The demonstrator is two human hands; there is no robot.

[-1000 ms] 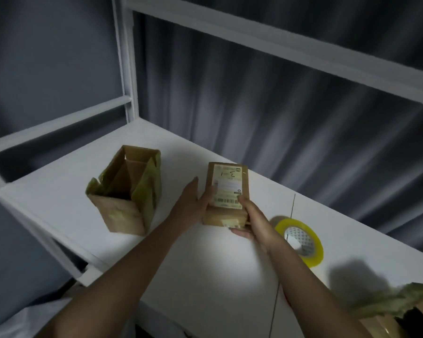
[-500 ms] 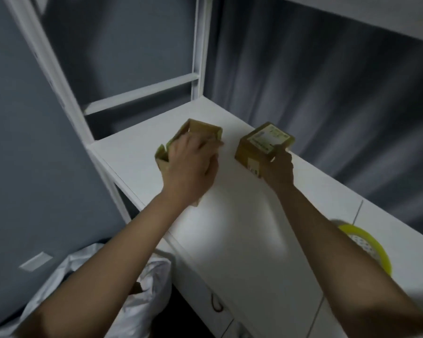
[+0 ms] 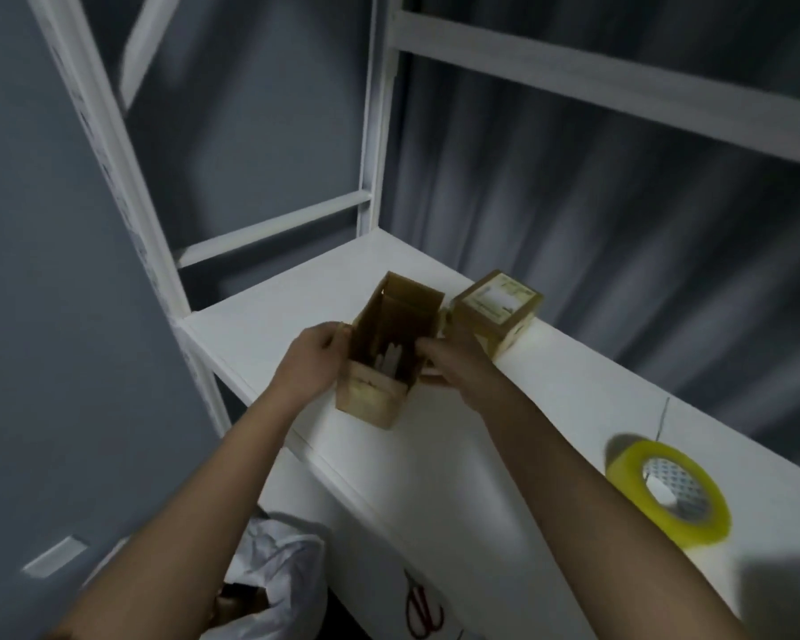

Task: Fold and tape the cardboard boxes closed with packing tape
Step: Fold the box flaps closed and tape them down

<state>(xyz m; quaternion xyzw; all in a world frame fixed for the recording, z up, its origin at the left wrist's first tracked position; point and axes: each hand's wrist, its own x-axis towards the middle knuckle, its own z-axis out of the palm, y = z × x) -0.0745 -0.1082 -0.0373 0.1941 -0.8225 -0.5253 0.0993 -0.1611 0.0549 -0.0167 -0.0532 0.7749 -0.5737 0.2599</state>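
Below the white counter's (image 3: 458, 455) left end lies crumpled white plastic (image 3: 273, 570). Near that end's front edge, the left hand (image 3: 312, 362) grips the left side of an open brown cardboard box (image 3: 389, 358); the right hand (image 3: 453, 360) grips its right side. A closed labelled brown cardboard box (image 3: 495, 311) sits just beside it. A yellow packing tape roll (image 3: 670, 491) lies well apart, toward the right end.

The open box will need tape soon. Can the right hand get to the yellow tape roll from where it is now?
Probably yes. The tape roll lies alone on the white table, on the right hand's side, with nothing between. But that hand now grips the open box and must release it first.
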